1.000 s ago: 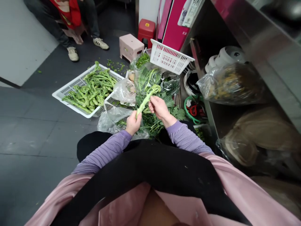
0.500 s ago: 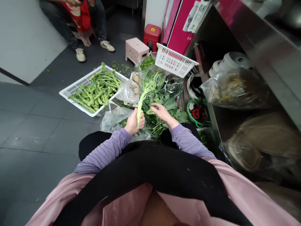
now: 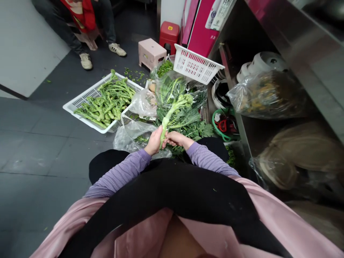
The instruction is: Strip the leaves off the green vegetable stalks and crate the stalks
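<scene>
My left hand (image 3: 155,141) is wrapped round the lower end of a thick pale green stalk (image 3: 167,120), whose budded top points up and to the right. Beside it, my right hand (image 3: 176,138) has its fingers closed against the stalk's lower end; whether they pinch a leaf or peel there is too small to make out. Leafy greens (image 3: 199,129) lie in a heap beyond my hands. To the left, a white basket (image 3: 70,106) holds a pile of trimmed green stalks (image 3: 107,104). A clear plastic bag (image 3: 120,138) lies between that basket and my left hand.
A white basket (image 3: 197,66) leans behind the greens, near a pink stool (image 3: 152,52) and a red stool (image 3: 169,32). A green-rimmed basket (image 3: 227,138) and a metal shelf with bagged items (image 3: 268,95) stand right. Another person's legs (image 3: 107,25) show at the upper left.
My right hand has come in from the right and closed at the stalk's lower end. The stalk now leans further right in my left hand. The whole view has shifted slightly.
</scene>
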`<state>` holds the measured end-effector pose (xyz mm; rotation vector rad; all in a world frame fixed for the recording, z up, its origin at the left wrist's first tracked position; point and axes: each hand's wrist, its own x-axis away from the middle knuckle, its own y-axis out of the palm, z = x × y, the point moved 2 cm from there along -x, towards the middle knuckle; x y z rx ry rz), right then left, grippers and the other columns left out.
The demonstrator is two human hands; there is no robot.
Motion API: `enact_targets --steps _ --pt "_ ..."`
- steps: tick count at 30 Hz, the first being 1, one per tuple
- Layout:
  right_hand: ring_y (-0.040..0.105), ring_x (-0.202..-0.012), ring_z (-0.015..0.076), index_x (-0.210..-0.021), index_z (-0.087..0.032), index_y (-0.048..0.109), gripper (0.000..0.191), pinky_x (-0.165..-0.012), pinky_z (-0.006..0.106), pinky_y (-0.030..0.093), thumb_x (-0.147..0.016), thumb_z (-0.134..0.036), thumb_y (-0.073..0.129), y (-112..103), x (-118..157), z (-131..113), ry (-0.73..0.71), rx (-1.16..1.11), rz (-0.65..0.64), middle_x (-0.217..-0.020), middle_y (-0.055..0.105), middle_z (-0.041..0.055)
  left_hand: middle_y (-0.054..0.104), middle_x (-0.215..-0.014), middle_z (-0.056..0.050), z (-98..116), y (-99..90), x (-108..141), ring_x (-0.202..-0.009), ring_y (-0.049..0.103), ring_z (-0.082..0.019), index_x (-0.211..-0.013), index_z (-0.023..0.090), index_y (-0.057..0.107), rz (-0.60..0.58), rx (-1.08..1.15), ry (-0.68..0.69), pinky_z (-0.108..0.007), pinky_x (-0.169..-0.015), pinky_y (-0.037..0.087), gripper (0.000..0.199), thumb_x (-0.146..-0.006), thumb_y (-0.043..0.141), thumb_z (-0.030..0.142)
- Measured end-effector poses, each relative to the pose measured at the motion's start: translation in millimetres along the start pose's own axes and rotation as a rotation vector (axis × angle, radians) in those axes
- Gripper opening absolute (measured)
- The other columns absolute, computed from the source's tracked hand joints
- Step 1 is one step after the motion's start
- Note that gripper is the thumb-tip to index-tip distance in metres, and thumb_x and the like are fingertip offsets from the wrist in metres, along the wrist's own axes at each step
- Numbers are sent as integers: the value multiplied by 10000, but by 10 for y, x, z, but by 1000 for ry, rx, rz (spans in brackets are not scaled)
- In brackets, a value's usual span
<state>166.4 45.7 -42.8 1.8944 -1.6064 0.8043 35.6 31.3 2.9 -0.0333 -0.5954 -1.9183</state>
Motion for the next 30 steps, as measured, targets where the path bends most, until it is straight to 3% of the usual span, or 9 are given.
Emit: enact_targets --steps 3,5,7,10,15,19,21,26,30 --pt "252 -341 47 -494 -199 423 337 -366 182 206 -626 -139 728 -243 115 30 -101 126 240 -344 296 -95 447 -443 46 -17 -43 -6 -285 362 -71 -714 183 471 37 -33 -8 -202 -281 258 520 -767 453 700" --pt "317 -381 50 -583 -193 492 260 -386 172 238 -651 -222 740 -363 280 -122 -276 68 330 -422 402 -80 450 -449 45 -45 -64 -9 -283 365 -70 -718 183 475 36 -54 -17 -200 -280 259 516 -771 454 695" --pt "412 -444 60 -731 -200 533 217 -410 168 296 -731 -363 677 -397 472 -355 -494 -106 309 -579 539 -47 454 -456 44 -75 -74 -11 -285 370 -67 -721 183 480 44 -82 -3 -197 -284 260 505 -783 449 683" --pt "447 -482 59 -772 -209 482 208 -428 165 346 -824 -393 563 -340 685 -680 -678 -441 174 -661 558 -39 460 -468 41 -102 -65 -9 -290 374 -61 -724 186 482 43 -112 37 -194 -295 260 487 -791 455 668" --pt "297 -392 41 -640 -202 343 250 -355 139 261 -864 -226 450 -230 737 -814 -576 -776 -47 -528 391 -67 450 -477 44 -121 -25 36 -306 367 -63 -719 189 455 -28 -107 90 -199 -309 262 472 -789 461 656" --pt "131 -320 36 -638 -205 357 215 -301 134 141 -836 -188 441 -62 673 -642 -242 -669 -329 -438 228 -110 454 -506 34 -140 -15 85 -339 369 -64 -717 179 466 -83 -192 143 -205 -339 283 483 -798 434 655" --pt "160 -301 37 -669 -201 399 147 -295 138 168 -802 -185 459 5 633 -563 -194 -599 -344 -429 263 -113 470 -541 25 -121 -43 93 -372 386 -67 -727 177 482 -45 -295 209 -207 -372 304 457 -822 420 619" --pt "522 -475 83 -729 -171 489 66 -430 186 447 -684 -145 528 -133 654 -575 -575 -549 31 -592 547 -31 548 -671 0 28 -177 89 -579 502 -105 -819 186 555 239 -748 500 -216 -603 402 270 -813 529 455" --pt "528 -530 71 -805 -177 520 131 -449 173 450 -689 -180 581 -311 909 -751 -753 -581 -32 -669 564 -41 613 -803 -38 82 -217 89 -728 546 -148 -921 178 597 294 -1001 574 -247 -716 399 315 -756 608 446"
